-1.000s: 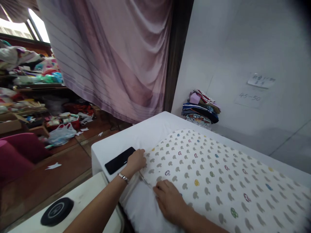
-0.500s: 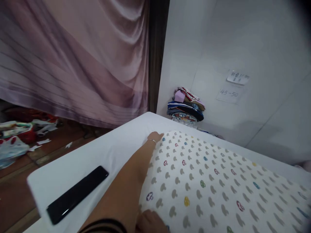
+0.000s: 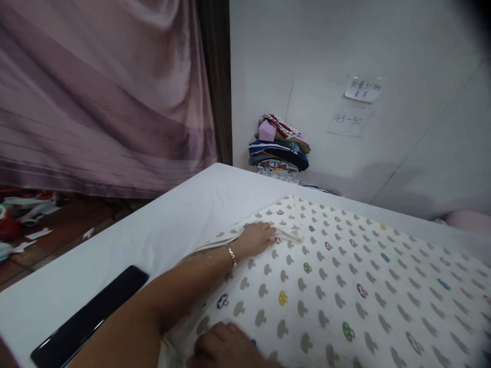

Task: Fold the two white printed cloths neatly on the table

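Observation:
A white cloth (image 3: pixel 320 273) printed with grey and coloured mushrooms lies spread on a white-covered table. Its far left edge is folded over toward the middle, leaving a raised flap. My left hand (image 3: pixel 256 239), with a silver bracelet at the wrist, grips that edge, its fingers curled over the fabric. Down at the bottom of the view my right hand (image 3: pixel 224 346) is closed at the cloth's near left side, its knuckles upward and part of it cut off. A long shiny black object (image 3: pixel 92 314), like a phone, lies left of my left arm.
The white table (image 3: pixel 192 207) ends at a left edge above a tiled floor with scraps (image 3: pixel 38 234). Folded fabrics (image 3: pixel 280 148) are stacked by the wall behind. A pink curtain (image 3: pixel 115 102) hangs at the left, and paper signs (image 3: pixel 347 121) are on the wall.
My left hand has moved right and slightly toward me, drawing the cloth's far left edge into a fold. The view has turned a little to the right.

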Motion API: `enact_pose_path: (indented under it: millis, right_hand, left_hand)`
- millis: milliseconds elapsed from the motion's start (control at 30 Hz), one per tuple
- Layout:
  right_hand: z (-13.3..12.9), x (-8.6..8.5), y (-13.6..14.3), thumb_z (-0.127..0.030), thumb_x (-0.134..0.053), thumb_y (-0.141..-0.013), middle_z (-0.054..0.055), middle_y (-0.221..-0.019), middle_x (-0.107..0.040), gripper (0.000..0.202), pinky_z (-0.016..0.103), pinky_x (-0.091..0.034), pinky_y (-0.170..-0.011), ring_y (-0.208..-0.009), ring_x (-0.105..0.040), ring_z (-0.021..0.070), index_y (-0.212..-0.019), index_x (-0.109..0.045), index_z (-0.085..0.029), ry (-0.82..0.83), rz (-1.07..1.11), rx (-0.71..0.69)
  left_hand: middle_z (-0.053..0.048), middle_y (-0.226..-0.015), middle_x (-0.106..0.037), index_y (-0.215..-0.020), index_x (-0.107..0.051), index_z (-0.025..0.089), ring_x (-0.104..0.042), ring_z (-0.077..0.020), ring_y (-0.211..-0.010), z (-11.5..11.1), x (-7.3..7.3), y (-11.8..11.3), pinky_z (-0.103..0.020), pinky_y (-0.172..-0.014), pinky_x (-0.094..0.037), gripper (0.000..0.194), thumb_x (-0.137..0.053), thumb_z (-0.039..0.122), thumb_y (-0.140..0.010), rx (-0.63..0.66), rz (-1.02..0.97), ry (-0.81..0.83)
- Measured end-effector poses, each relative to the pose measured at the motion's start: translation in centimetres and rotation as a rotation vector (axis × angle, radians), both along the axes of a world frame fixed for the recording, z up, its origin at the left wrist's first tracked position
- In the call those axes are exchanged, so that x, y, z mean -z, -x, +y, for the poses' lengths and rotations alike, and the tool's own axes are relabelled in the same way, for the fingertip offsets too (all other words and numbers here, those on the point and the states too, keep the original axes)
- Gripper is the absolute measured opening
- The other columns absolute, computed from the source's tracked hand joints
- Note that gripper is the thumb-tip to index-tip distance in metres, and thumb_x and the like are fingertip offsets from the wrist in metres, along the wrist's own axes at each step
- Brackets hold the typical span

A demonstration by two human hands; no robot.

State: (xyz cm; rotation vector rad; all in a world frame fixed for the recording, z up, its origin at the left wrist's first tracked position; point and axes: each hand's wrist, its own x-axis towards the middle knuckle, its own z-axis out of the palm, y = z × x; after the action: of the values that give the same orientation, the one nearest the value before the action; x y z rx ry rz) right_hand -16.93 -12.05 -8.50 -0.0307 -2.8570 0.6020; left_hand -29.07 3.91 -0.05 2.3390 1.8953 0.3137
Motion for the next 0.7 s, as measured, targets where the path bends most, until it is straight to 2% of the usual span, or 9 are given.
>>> enact_pose_path:
  millis: [100,167,267,367,500,600,700]
  right_hand:
    - [0.5,-1.2,-0.8,-0.046,-0.048,-0.088,-0.005,-0.095,-0.066,0.019,0.030,-0.046,-0.067,-0.084,-0.057,0.0184,-0.088,-0.060,-0.031,-0.104,0.052,0.001]
    - [0.8,-1.7,-1.1,-0.047,-0.047,-0.089,-0.006,-0.096,-0.065,0.020,0.028,-0.045,-0.067,-0.084,-0.056,0.0166,-0.089,-0.058,-0.031,-0.118,0.061,-0.006]
    - [1.1,-2.3,-1.3,-0.049,-0.046,-0.089,-0.007,-0.102,-0.064,0.021,0.027,-0.045,-0.071,-0.089,-0.055,0.0160,-0.095,-0.057,-0.032,-0.102,0.090,-0.017]
    - [1.1,-2.9,-1.4,-0.049,-0.052,-0.086,-0.006,-0.104,-0.064,0.022,0.028,-0.044,-0.073,-0.091,-0.055,0.0162,-0.096,-0.058,-0.030,-0.082,0.097,-0.024]
    - [0.8,-3.0,-1.1,-0.045,-0.054,-0.085,-0.007,-0.099,-0.065,0.017,0.027,-0.044,-0.072,-0.089,-0.055,0.0161,-0.089,-0.060,-0.030,-0.062,0.101,0.011]
    - [0.6,-2.9,-0.9,-0.046,-0.054,-0.084,-0.007,-0.103,-0.065,0.018,0.028,-0.045,-0.072,-0.090,-0.055,0.0167,-0.091,-0.060,-0.030,-0.071,0.106,0.006]
    - [0.7,-2.6,-0.9,-0.046,-0.059,-0.079,-0.005,-0.101,-0.066,0.019,0.029,-0.045,-0.069,-0.089,-0.057,0.0184,-0.088,-0.061,-0.029,-0.085,0.085,-0.004]
  left_hand:
    - [-0.008,-0.123,-0.054,-0.130,-0.042,0.024,-0.050,-0.0237,-0.112,-1.0,-0.5,-0.1,-0.035,-0.094,-0.039,0.045,-0.049,0.040,-0.088,-0.148,-0.064,0.020]
    - [-0.008,-0.122,-0.055,-0.129,-0.043,0.024,-0.050,-0.0240,-0.111,-0.7,-0.9,-0.3,-0.034,-0.093,-0.039,0.047,-0.050,0.042,-0.087,-0.188,-0.069,0.028]
    - [-0.009,-0.112,-0.057,-0.114,-0.053,0.021,-0.052,-0.0244,-0.106,0.3,-0.9,-1.3,-0.034,-0.088,-0.042,0.036,-0.051,0.044,-0.086,-0.118,-0.011,0.005]
    - [-0.009,-0.106,-0.056,-0.103,-0.056,0.019,-0.052,-0.0240,-0.101,1.4,-0.7,-2.5,-0.034,-0.083,-0.043,0.024,-0.052,0.036,-0.086,-0.052,0.079,-0.035]
    - [-0.010,-0.106,-0.055,-0.104,-0.055,0.018,-0.050,-0.0242,-0.100,2.7,-0.2,-3.6,-0.035,-0.079,-0.043,0.020,-0.047,0.020,-0.086,0.011,0.178,-0.062]
    - [-0.011,-0.106,-0.055,-0.107,-0.053,0.017,-0.051,-0.0241,-0.098,3.2,0.4,-4.3,-0.035,-0.078,-0.043,0.027,-0.041,0.008,-0.084,0.008,0.246,-0.071]
    - [-0.011,-0.108,-0.056,-0.113,-0.050,0.017,-0.052,-0.0238,-0.097,3.3,0.6,-4.8,-0.035,-0.078,-0.043,0.035,-0.041,0.004,-0.082,0.007,0.281,-0.087]
